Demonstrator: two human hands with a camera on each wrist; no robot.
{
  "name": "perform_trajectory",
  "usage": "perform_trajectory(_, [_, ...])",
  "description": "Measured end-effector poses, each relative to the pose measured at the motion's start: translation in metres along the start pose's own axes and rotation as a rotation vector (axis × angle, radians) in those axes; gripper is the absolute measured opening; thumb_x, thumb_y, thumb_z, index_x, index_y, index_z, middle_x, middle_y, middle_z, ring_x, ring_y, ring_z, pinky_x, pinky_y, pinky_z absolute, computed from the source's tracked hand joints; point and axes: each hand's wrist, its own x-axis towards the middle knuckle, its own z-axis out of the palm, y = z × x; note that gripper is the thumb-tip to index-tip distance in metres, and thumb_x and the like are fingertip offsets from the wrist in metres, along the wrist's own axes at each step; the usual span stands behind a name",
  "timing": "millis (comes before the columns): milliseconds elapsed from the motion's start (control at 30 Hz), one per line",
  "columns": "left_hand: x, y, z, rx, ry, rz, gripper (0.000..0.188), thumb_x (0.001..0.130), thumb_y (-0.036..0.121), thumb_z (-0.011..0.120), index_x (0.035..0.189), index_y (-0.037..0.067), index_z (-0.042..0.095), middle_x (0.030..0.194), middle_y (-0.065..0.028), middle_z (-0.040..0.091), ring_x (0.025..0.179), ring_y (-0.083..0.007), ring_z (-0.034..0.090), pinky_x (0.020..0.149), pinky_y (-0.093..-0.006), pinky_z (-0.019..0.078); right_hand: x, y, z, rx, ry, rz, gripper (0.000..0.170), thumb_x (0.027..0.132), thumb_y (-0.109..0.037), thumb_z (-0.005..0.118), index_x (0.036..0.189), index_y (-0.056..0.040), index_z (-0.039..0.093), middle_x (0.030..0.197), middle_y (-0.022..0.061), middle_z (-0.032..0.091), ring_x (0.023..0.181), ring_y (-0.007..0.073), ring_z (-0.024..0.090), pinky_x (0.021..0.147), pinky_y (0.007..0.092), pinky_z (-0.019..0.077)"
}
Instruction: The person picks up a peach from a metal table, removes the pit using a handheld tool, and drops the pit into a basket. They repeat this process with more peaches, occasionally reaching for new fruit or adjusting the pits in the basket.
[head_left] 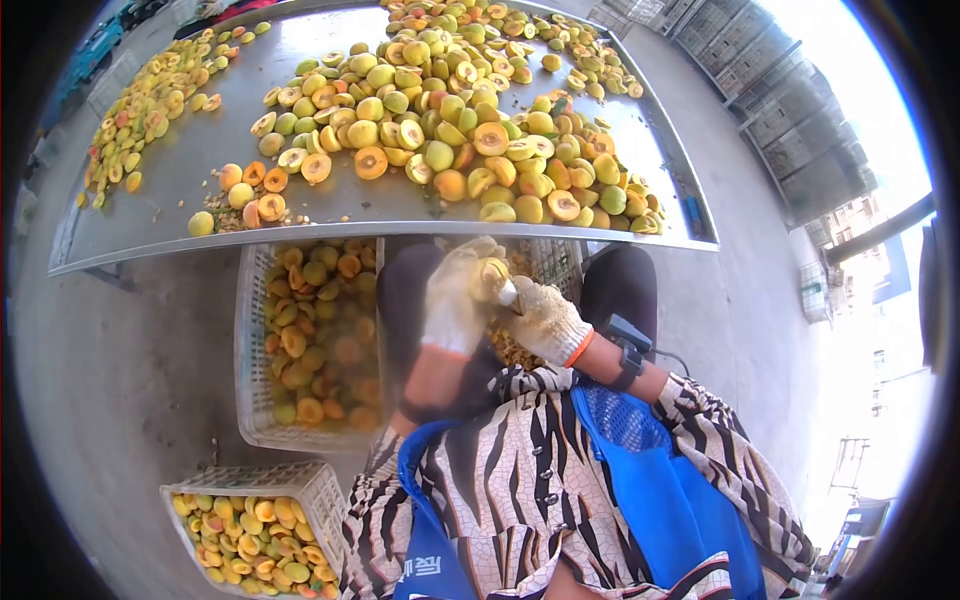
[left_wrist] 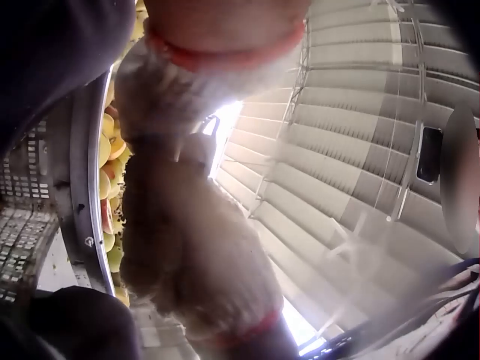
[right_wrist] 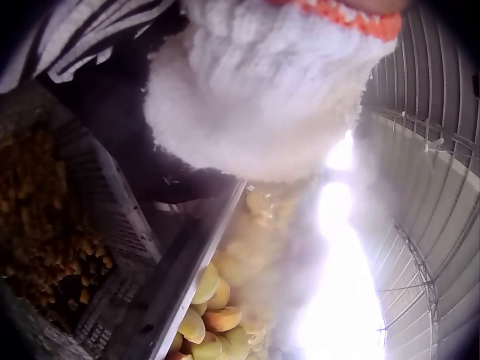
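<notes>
Table point(head_left: 235, 115) before me | on table: fruit point(head_left: 438, 155) | table's near side, left: first crate point(head_left: 290, 437), fruit inside; farther from table: second crate point(head_left: 320, 500), fruit inside | table's near side, between my knees point(head_left: 620, 285): third crate point(head_left: 564, 264)

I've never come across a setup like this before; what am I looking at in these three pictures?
There's no machine: a person works with two hands in off-white knitted gloves. The big round picture comes from a camera on the head, looking down. The other two come from cameras on the wrists, showing the gloves close up.

In front is a grey metal table with a raised rim, heaped with whole and halved yellow-green and orange fruit. A pale plastic crate of fruit stands by its near edge.

The left hand holds a yellowish round fruit. The right hand meets it at a small white object, too small to identify.
</notes>
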Motion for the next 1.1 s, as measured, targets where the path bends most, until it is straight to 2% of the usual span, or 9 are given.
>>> perform_trajectory(367, [-0.022, 0.014, -0.021, 0.130, 0.095, -0.009, 0.023, 0.097, 0.014, 0.051, 0.104, -0.002, 0.065, 0.099, -0.0127, 0.068, 0.090, -0.0220, 0.065, 0.081, -0.0320, 0.0542, 0.009, -0.014, 0.010, -0.052, -0.334, -0.043, 0.025, 0.087, -0.022, 0.063, 0.107, -0.0070, 0.062, 0.091, 0.0198, 0.068, 0.089, 0.0383, 0.066, 0.075, 0.0436, 0.0520])
perform_trajectory(400, [-0.024, 0.014, -0.023, 0.190, 0.104, 0.009, 0.022, 0.097, 0.014, 0.051, 0.103, -0.002, 0.065, 0.098, -0.0119, 0.068, 0.089, -0.0208, 0.065, 0.081, -0.0307, 0.0541, 0.004, -0.016, 0.008, -0.090, -0.329, -0.082, 0.038, 0.091, -0.038, 0.053, 0.106, -0.0048, 0.064, 0.090, 0.0181, 0.070, 0.081, 0.0309, 0.069, 0.073, 0.0392, 0.0532])
perform_trajectory(433, [-0.024, 0.005, -0.028, 0.379, 0.023, 0.135, 0.022, 0.099, 0.013, 0.050, 0.102, -0.001, 0.066, 0.095, -0.0096, 0.068, 0.084, -0.0170, 0.064, 0.076, -0.0280, 0.0524, 0.007, 0.008, 0.020, 0.012, -0.305, -0.104, 0.021, 0.086, -0.020, 0.063, 0.102, -0.0066, 0.064, 0.089, 0.0174, 0.068, 0.084, 0.0323, 0.067, 0.072, 0.0400, 0.0519])
perform_trajectory(500, [-0.036, 0.028, -0.020, 0.405, 0.005, 0.123, 0.021, 0.100, 0.012, 0.050, 0.100, 0.000, 0.067, 0.091, -0.0052, 0.068, 0.081, -0.0117, 0.062, 0.074, -0.0245, 0.0500, 0.005, 0.022, 0.032, 0.255, -0.303, -0.251, 0.016, 0.087, -0.017, 0.062, 0.099, -0.0063, 0.065, 0.084, 0.0087, 0.069, 0.080, 0.0186, 0.065, 0.071, 0.0359, 0.0515])
perform_trajectory(533, [-0.036, 0.020, -0.024, 0.394, -0.006, 0.223, 0.020, 0.099, 0.013, 0.052, 0.101, 0.000, 0.067, 0.093, -0.0044, 0.068, 0.082, -0.0110, 0.061, 0.075, -0.0241, 0.0495, 0.009, 0.024, 0.031, 0.025, -0.303, -0.374, 0.016, 0.088, -0.015, 0.062, 0.101, -0.0061, 0.065, 0.086, 0.0060, 0.068, 0.083, 0.0137, 0.063, 0.075, 0.0333, 0.0515])
perform_trajectory(667, [-0.033, 0.008, -0.029, -0.011, -0.006, 0.273, 0.023, 0.099, 0.020, 0.057, 0.112, 0.003, 0.064, 0.105, -0.0070, 0.068, 0.090, -0.0142, 0.064, 0.080, -0.0270, 0.0535, -0.002, -0.009, 0.043, 0.604, -0.320, -0.090, 0.012, 0.090, -0.011, 0.061, 0.100, -0.0044, 0.065, 0.085, -0.0016, 0.064, 0.075, 0.0111, 0.060, 0.065, 0.0277, 0.0490])
perform_trajectory(733, [-0.028, 0.007, -0.029, -0.022, 0.111, 0.342, 0.025, 0.097, 0.026, 0.060, 0.105, 0.002, 0.065, 0.087, -0.0038, 0.068, 0.070, -0.0099, 0.061, 0.061, -0.0240, 0.0512, 0.007, -0.011, 0.048, 0.592, -0.428, 0.069, 0.010, 0.089, -0.011, 0.063, 0.098, -0.0056, 0.064, 0.077, -0.0013, 0.062, 0.065, 0.0087, 0.056, 0.057, 0.0261, 0.0456])
perform_trajectory(933, [-0.038, 0.039, -0.033, -0.046, 0.145, 0.209, 0.029, 0.095, 0.031, 0.064, 0.089, 0.003, 0.064, 0.073, -0.0051, 0.065, 0.056, -0.0115, 0.059, 0.047, -0.0254, 0.0479, 0.000, -0.035, 0.046, 0.455, -0.526, -0.073, 0.006, 0.088, -0.011, 0.060, 0.084, -0.0063, 0.060, 0.065, -0.0003, 0.058, 0.056, 0.0096, 0.053, 0.051, 0.0274, 0.0416])
perform_trajectory(1100, [-0.045, 0.037, -0.032, 0.012, 0.089, 0.337, 0.027, 0.095, 0.028, 0.064, 0.089, 0.001, 0.064, 0.073, -0.0065, 0.065, 0.058, -0.0123, 0.060, 0.048, -0.0261, 0.0488, 0.000, -0.031, 0.040, 0.474, -0.602, -0.084, 0.005, 0.087, -0.010, 0.060, 0.084, -0.0060, 0.059, 0.065, 0.0002, 0.058, 0.056, 0.0102, 0.054, 0.051, 0.0275, 0.0430])
